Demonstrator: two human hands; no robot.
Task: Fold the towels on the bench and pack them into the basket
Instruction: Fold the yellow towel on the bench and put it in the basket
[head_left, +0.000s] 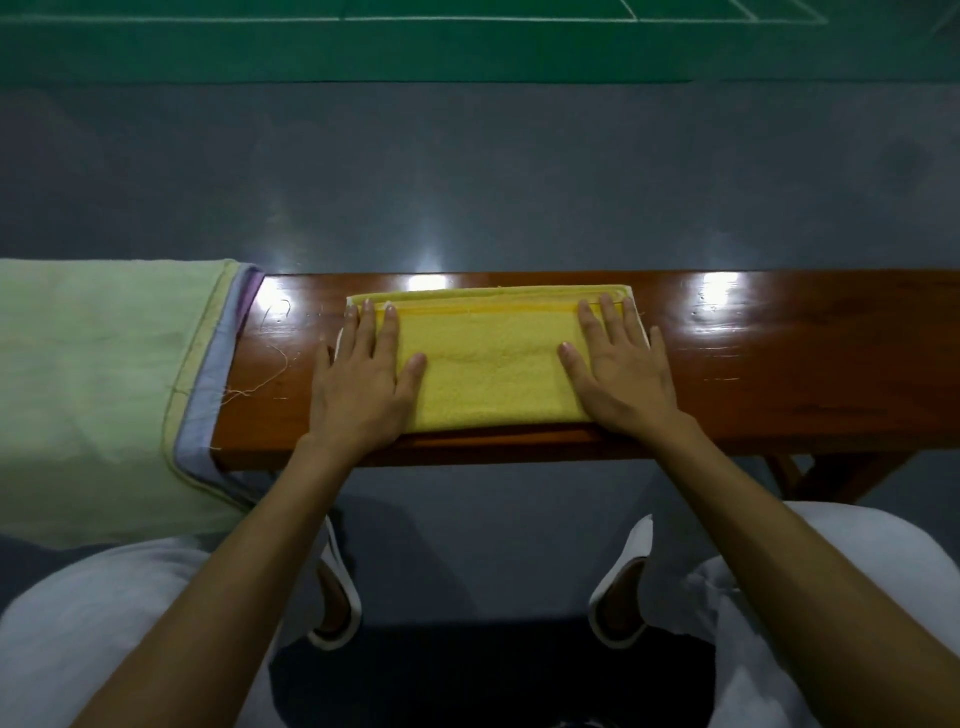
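i had left hand (363, 384) and right hand (618, 374) flat, fingers straight, pressing the folded yellow towel (493, 374) on the bench (779, 364); green towel (93, 389) hung over the bench's left end

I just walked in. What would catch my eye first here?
The bright yellow towel, folded into a neat rectangle, stands out on the glossy brown bench. The left hand and right hand lie flat on its two ends, fingers straight. At the bench's left end a pale green towel drapes over the near edge.
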